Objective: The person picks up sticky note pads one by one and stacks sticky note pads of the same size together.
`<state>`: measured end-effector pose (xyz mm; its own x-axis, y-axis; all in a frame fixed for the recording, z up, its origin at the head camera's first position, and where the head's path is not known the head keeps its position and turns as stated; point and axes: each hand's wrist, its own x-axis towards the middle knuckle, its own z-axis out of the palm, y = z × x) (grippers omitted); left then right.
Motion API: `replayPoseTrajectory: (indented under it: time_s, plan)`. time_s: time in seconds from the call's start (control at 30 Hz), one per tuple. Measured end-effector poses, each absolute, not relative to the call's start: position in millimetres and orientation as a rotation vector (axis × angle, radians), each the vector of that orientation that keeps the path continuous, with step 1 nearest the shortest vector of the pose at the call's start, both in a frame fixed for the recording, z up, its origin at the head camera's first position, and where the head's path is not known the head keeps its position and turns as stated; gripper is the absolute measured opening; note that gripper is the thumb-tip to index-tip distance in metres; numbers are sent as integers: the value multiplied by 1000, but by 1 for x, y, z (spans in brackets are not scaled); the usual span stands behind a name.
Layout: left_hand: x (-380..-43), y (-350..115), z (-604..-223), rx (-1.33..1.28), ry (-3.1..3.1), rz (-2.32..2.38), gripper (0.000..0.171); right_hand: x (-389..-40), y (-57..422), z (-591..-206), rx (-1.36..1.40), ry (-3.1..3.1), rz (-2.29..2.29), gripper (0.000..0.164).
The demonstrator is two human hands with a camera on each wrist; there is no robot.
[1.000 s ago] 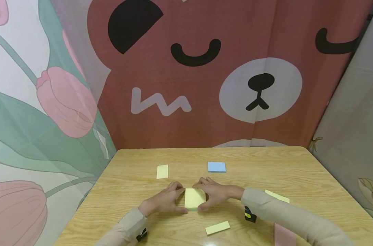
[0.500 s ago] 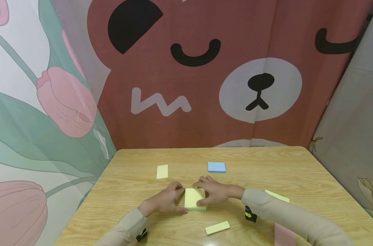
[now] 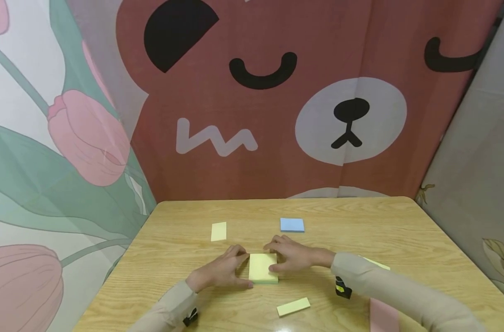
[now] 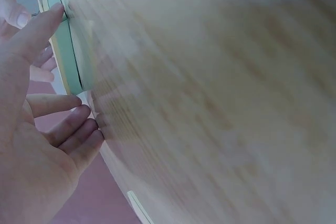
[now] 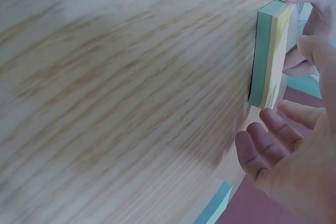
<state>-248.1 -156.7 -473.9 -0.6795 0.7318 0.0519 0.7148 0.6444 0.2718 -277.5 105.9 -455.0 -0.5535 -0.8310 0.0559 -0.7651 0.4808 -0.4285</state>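
Note:
A square stack of sticky notes (image 3: 259, 268), yellow above and green below, lies on the wooden table between both hands. At its left side my left hand (image 3: 219, 270) holds it, thumb at the near corner and index fingertip at the far one. The right wrist view shows the green and yellow layers of the stack (image 5: 269, 59) from the side. My right hand (image 3: 294, 256) is at the stack's right side, its thumb over the top face and its loosely bent fingers by the far edge.
Behind the hands lie a pale yellow note (image 3: 219, 232) and a blue sticky note pad (image 3: 292, 224). A narrow yellow strip pad (image 3: 293, 307) lies in front. Near the right sleeve are a pink paper piece (image 3: 383, 317) and another yellow piece (image 3: 375, 263), partly covered.
My right thumb has gone from the stack's near right corner up over its top face. The right hand has shifted slightly away and right; the left hand stays in place.

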Motion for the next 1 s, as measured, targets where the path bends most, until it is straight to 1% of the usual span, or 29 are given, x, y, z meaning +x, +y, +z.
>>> replayPoseTrajectory:
  time_s: [0.3, 0.63, 1.0]
  plan:
    - [-248, -157, -471, 1189, 2769, 447, 87, -277, 118, -453, -1368, 2587, -664, 59]
    - [-247, -156, -468, 1185, 2755, 466, 88, -279, 131, -454, -1377, 2650, -687, 48]
    - [-247, -159, -469, 1142, 2775, 476, 92, -280, 144, -456, -1471, 2690, -693, 29]
